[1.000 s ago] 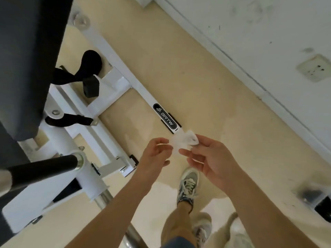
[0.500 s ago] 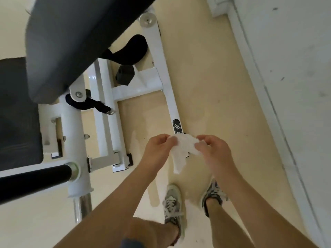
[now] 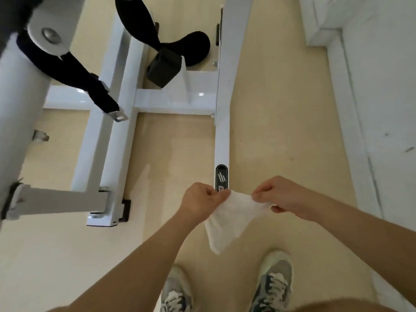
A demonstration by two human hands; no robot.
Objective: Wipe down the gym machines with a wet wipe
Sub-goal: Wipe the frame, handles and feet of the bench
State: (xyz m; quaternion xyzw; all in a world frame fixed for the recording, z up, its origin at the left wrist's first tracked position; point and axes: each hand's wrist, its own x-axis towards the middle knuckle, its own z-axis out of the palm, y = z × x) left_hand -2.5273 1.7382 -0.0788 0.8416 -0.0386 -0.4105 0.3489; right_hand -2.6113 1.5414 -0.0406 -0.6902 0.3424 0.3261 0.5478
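The thin white wet wipe (image 3: pixel 229 217), a small wad a second ago, now hangs spread between our left hand (image 3: pixel 200 202) and right hand (image 3: pixel 283 194), each pinching a top corner, at 6 o'clock of the untouched white metal machine frame (image 3: pixel 221 136), so we judge wiping can begin.

- A gym is suggested by a white steel machine frame (image 3: pixel 221 131) standing on the floor (image 3: pixel 281 109).
- Black pads (image 3: pixel 193 48) and a buckled strap (image 3: pixel 90 86) are fitted to it.
- A brand plate (image 3: pixel 221 176) is seen on the rail.
- Sports shoes (image 3: pixel 274 282) are worn.
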